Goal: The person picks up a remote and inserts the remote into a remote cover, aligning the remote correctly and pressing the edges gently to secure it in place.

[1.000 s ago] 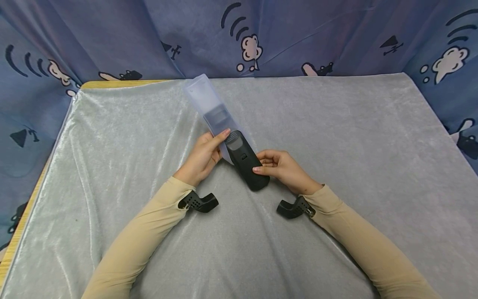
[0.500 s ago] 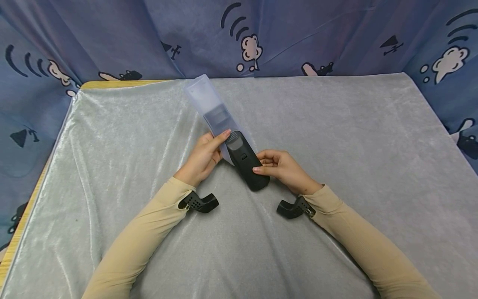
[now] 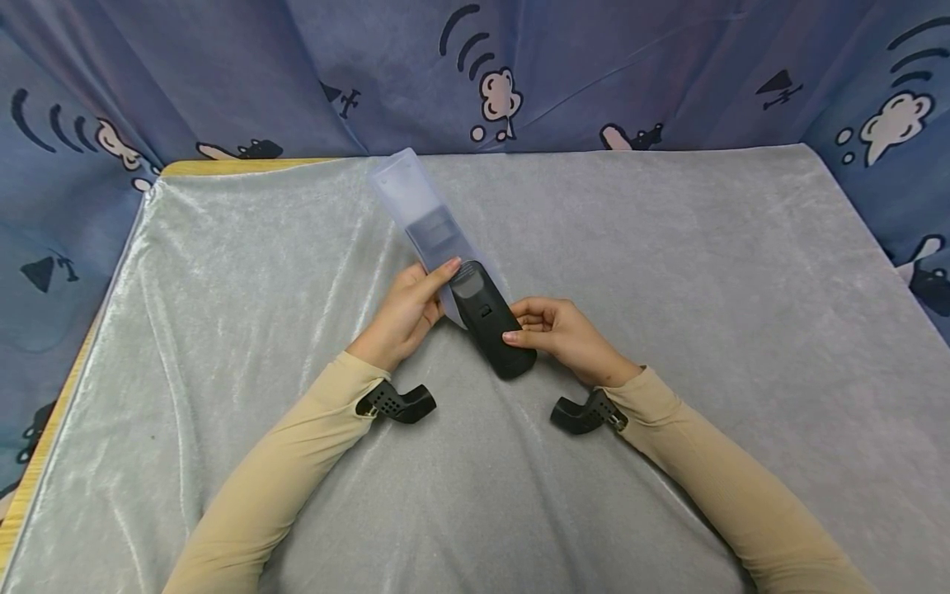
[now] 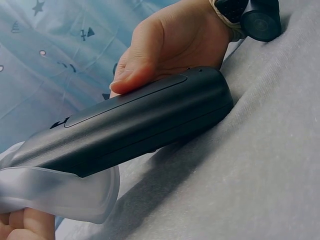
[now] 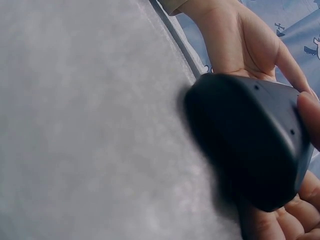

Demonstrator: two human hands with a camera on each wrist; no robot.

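A black handset (image 3: 491, 330), shaped like a remote control or cordless phone, slants over the cloth with its far part inside a translucent plastic sleeve (image 3: 404, 188). A dark shape shows through the sleeve's middle. My left hand (image 3: 404, 313) grips the sleeve, thumb lying along its edge beside the handset's upper end. My right hand (image 3: 560, 334) holds the handset's near end between thumb and fingers. In the left wrist view, the sleeve's rounded mouth (image 4: 100, 200) bulges out below the handset (image 4: 150, 120). The right wrist view shows the handset's blunt end (image 5: 240, 145).
A grey velvety cloth (image 3: 705, 289) covers the table, with a yellow wooden edge (image 3: 245, 167) showing at the back left. Blue patterned curtains (image 3: 594, 66) hang behind and at the sides. Black wrist mounts (image 3: 397, 404) stick inward from both sleeves.
My left hand and the sleeve have shifted very slightly to the right. Both hands keep the same hold, and the handset stays almost in place.
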